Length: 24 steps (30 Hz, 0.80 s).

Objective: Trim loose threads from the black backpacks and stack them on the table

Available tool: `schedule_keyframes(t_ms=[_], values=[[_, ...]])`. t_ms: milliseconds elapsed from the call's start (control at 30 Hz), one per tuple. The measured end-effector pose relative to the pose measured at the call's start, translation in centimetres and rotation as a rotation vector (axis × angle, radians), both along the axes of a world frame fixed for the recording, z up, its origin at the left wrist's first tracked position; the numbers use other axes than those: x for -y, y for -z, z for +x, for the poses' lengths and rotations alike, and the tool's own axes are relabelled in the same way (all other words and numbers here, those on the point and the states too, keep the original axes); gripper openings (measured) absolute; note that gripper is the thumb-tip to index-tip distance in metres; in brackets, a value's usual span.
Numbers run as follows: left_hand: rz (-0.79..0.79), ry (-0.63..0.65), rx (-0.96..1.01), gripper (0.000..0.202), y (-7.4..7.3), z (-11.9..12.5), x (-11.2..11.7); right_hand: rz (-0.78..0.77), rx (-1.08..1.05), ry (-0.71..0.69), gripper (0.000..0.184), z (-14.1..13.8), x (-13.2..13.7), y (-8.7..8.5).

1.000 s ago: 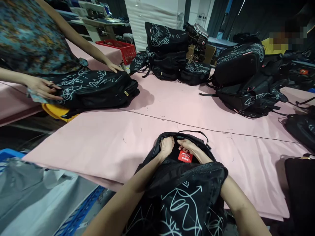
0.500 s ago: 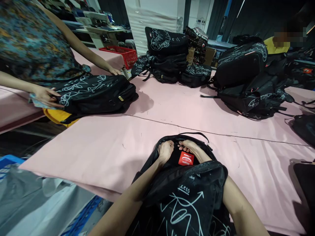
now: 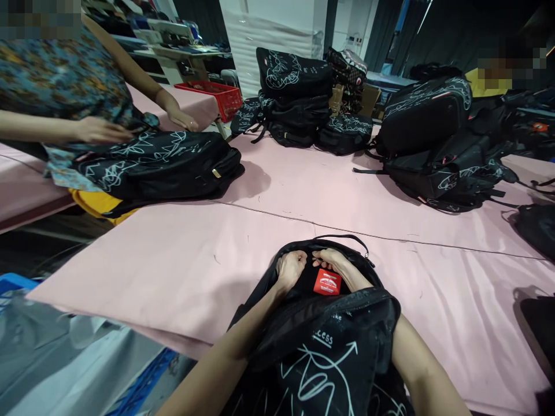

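- Lower centre: black backpack [image 3: 329, 346] open on pink table [image 3: 173, 260], not yet zipped.
- Left hand [image 3: 291, 267] curled, gripping its lining; right hand [image 3: 332, 260] pinching lining above red tag [image 3: 327, 282].

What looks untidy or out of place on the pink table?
Nothing looks damaged or spilled. The heap of backpacks at the right lies tumbled, straps trailing over the pink table, unlike the neat stack at the back. The left hand and right hand grip the open backpack near its red tag.
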<state>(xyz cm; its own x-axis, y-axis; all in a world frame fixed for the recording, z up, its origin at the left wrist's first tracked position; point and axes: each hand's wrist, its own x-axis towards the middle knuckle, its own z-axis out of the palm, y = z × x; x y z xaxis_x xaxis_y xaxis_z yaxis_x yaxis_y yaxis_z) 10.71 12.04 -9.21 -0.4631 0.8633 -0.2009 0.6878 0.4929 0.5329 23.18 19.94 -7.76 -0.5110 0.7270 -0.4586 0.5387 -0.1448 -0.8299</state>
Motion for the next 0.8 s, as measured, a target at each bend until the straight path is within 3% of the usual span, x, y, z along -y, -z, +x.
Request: schedule_keyframes(t_ms=[133, 367, 667, 800], values=[[0.0, -0.012, -0.001, 0.025, 0.0, 0.0, 0.0, -0.208, 0.117, 0.028, 0.027, -0.3, -0.5, -0.6], [-0.005, -0.002, -0.003, 0.024, 0.1, 0.0, 0.1, -0.158, 0.058, 0.054, 0.025, -0.2, -0.2, 0.0], [-0.028, -0.006, -0.019, 0.024, 0.0, 0.0, 0.1, -0.288, 0.095, -0.036, 0.022, -0.3, -1.4, -0.1], [-0.031, -0.006, -0.022, 0.023, -0.1, 0.0, 0.1, -0.204, 0.059, -0.032, 0.026, -0.5, -1.1, 0.4]])
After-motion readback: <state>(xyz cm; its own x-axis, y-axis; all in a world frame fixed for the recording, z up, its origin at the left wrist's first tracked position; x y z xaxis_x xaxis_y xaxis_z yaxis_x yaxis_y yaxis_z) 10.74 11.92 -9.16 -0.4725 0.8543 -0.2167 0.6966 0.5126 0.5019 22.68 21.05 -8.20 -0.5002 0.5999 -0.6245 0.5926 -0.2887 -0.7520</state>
